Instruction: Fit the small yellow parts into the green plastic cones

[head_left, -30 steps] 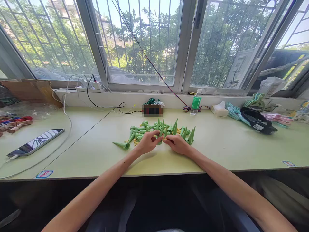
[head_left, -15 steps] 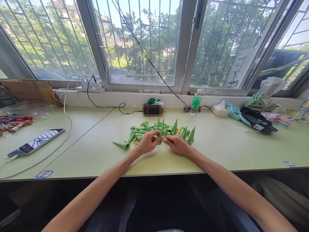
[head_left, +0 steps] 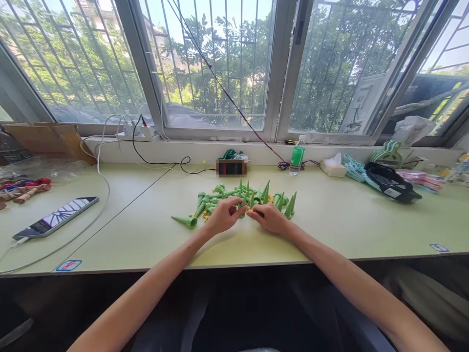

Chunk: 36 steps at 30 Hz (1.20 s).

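Observation:
My left hand (head_left: 224,216) is closed with thumb and fingers around a green plant watering spike (head_left: 242,201), whose tip points up. Close by on the right, my right hand (head_left: 270,218) pinches a small yellow piece (head_left: 250,210) against or near the base of that spike; the fingers partly hide where they meet. Behind both hands lies a pile of green spikes (head_left: 205,199), some standing upright on their wide ends, with small yellow pieces (head_left: 205,215) scattered among them. One loose spike (head_left: 185,221) lies on its side to the left.
The pale table (head_left: 146,234) runs along the window. A phone (head_left: 56,218) with a white cable lies at left, near wooden toys (head_left: 27,189). At the back stand a blurred dark device (head_left: 231,167), a water bottle (head_left: 297,155) and a tissue box (head_left: 333,167); a black strap-like item (head_left: 392,183) is right.
Both hands stay at nearly the same spot. My right fingertips have shifted very slightly at the base of the spike.

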### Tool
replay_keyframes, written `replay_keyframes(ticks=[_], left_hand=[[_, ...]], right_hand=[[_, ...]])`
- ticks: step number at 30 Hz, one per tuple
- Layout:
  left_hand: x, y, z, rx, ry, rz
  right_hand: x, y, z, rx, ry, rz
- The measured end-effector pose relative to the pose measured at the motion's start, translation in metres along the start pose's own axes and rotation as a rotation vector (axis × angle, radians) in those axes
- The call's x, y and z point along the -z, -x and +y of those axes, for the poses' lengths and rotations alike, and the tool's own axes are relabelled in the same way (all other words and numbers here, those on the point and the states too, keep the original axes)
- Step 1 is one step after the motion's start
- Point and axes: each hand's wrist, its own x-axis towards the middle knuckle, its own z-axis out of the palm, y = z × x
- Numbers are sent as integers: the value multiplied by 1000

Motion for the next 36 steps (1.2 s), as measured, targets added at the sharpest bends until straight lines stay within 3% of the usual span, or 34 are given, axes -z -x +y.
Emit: replay_keyframes(ticks=[4,10,16,23,29,36], left_hand=[[2,-1,-4,5,41,87],[3,-1,-3,5,26,101],[2,0,2,52,29,24],[3,1,2,50,-83,9],[-3,4,-2,36,-127,-111],[-7,5,3,198,172,-266]], right_hand=[[0,0,-1,-4,13,-16],[-3,1,-3,-2,-2,-18],[-2,2,0,-33,-32,115],[-2,1,1,-27,4,108],[-2,3,-4,-29,-79,149],[-6,3,-4,16,-80,106]])
